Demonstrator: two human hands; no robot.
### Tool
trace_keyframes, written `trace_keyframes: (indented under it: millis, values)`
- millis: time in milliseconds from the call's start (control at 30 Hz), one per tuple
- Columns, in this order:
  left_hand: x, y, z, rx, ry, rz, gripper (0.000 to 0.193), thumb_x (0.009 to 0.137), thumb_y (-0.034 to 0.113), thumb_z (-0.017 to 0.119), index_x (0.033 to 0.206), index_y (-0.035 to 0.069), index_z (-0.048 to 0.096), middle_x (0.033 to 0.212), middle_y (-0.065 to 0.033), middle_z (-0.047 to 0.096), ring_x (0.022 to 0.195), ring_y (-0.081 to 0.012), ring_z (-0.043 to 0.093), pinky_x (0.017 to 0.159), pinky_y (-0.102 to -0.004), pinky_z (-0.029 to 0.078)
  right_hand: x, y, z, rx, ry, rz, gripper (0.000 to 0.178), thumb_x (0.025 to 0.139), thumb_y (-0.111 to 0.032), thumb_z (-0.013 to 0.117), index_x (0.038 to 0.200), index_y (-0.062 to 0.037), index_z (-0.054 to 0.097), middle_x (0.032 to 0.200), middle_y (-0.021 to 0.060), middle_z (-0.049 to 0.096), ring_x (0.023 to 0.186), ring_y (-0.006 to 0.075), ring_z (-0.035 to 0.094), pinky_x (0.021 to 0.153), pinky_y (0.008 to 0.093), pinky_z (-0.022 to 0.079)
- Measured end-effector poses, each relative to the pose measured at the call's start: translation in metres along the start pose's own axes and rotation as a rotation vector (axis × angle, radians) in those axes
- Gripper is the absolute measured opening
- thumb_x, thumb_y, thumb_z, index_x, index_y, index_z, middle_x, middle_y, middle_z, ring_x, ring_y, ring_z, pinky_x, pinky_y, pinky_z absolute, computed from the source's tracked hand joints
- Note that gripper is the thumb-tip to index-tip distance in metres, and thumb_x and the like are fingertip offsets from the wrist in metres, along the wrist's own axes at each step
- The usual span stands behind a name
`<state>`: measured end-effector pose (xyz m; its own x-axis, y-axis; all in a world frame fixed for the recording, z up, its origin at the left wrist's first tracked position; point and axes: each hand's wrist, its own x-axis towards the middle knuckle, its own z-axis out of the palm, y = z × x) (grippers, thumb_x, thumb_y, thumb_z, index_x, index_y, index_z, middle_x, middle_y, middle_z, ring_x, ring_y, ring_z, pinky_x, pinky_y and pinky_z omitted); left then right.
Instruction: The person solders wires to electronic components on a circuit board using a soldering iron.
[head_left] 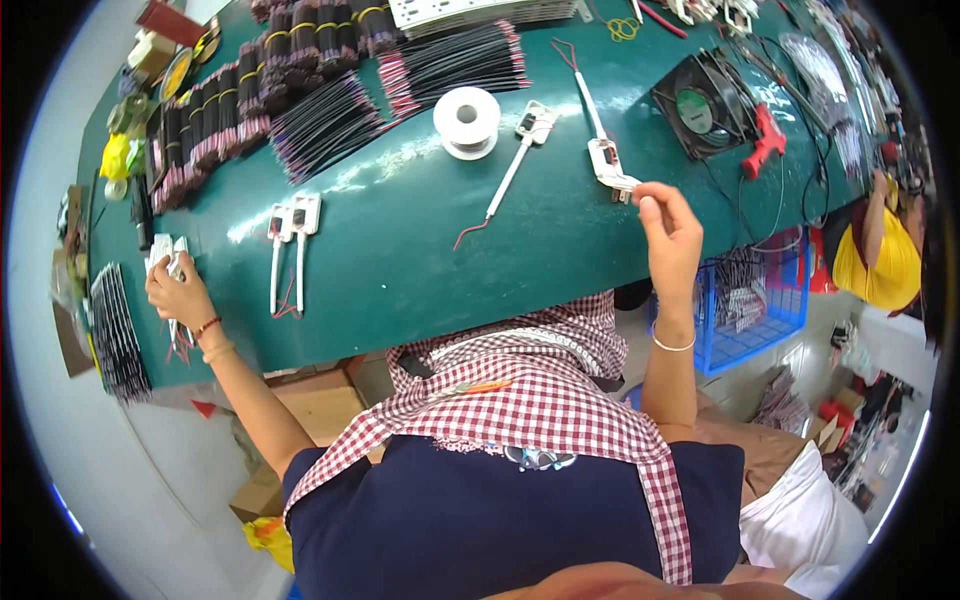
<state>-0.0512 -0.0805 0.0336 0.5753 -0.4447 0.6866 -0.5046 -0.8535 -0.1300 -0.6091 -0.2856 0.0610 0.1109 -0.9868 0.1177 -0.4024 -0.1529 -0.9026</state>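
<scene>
At the left end of the green table (400, 265), my left hand (180, 292) curls over white plastic parts (162, 248); I cannot tell whether it grips them. Toward the right, my right hand (672, 235) pinches the near end of a white wired holder (604, 157). Between my hands, a white spool (482, 140) stands beside another wired holder (536, 122).

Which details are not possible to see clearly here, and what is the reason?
In the head view:
Hidden: parts of the white pieces, by the left hand.
Unclear: whether the right hand grips the white wired part; fingers cover the contact.
Hidden: far side of the blue basket, by the green table.
Cut off: white panels, by the top edge.
</scene>
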Motion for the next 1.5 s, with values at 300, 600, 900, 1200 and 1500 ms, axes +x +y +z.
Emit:
trace_keyframes:
  millis: [300,600,900,1200,1500]
  values:
    - [-0.081,0.256,-0.190,-1.196,-0.684,0.873,0.029,0.075,0.020,0.069,0.096,0.005,0.055,0.083,-0.0096,0.058,0.075,-0.0259,0.060,0.064,-0.0352,0.050,0.029,0.002,0.030,-0.556,-0.020,-0.118,0.054,0.075,-0.025,0.068,0.120,-0.0024,0.049,0.102,0.0125,0.055,0.093,0.0274,0.053,0.079,0.0370,0.045]
    - [-0.099,0.309,-0.168,-0.916,-0.799,0.759,0.018,0.081,0.015,0.062,0.089,0.003,0.051,0.078,-0.0149,0.059,0.072,-0.0335,0.060,0.063,-0.0420,0.048,-0.007,0.010,0.025,-0.179,0.099,-0.101,0.042,0.073,-0.006,0.068,0.112,-0.0013,0.051,0.097,0.0117,0.054,0.092,0.0279,0.052,0.080,0.0367,0.044]
    - [-0.097,0.273,-0.182,-1.149,-1.074,0.543,0.013,0.086,0.007,0.056,0.092,0.001,0.045,0.073,-0.0145,0.059,0.065,-0.0287,0.060,0.059,-0.0338,0.046,-0.026,0.014,0.006,-0.056,0.024,-0.128,0.031,0.073,0.001,0.065,0.101,-0.0006,0.053,0.087,0.0093,0.052,0.078,0.0212,0.053,0.074,0.0321,0.044]
    - [-0.100,0.250,-0.196,-1.351,-1.104,0.323,0.016,0.090,0.008,0.054,0.103,0.000,0.051,0.070,-0.0073,0.060,0.057,-0.0138,0.056,0.052,-0.0269,0.043,-0.020,0.009,0.000,-0.024,0.040,-0.055,0.029,0.076,0.009,0.050,0.104,0.0017,0.052,0.097,0.0116,0.053,0.078,0.0173,0.055,0.067,0.0274,0.046]
    - [-0.063,0.237,-0.194,-1.449,-1.014,0.156,0.013,0.090,0.003,0.051,0.102,-0.002,0.054,0.082,-0.0039,0.058,0.071,-0.0065,0.053,0.063,-0.0197,0.042,-0.007,0.017,-0.013,0.009,0.016,0.021,0.026,0.090,0.001,0.039,0.113,0.0013,0.053,0.100,0.0105,0.058,0.089,0.0159,0.057,0.074,0.0265,0.046]
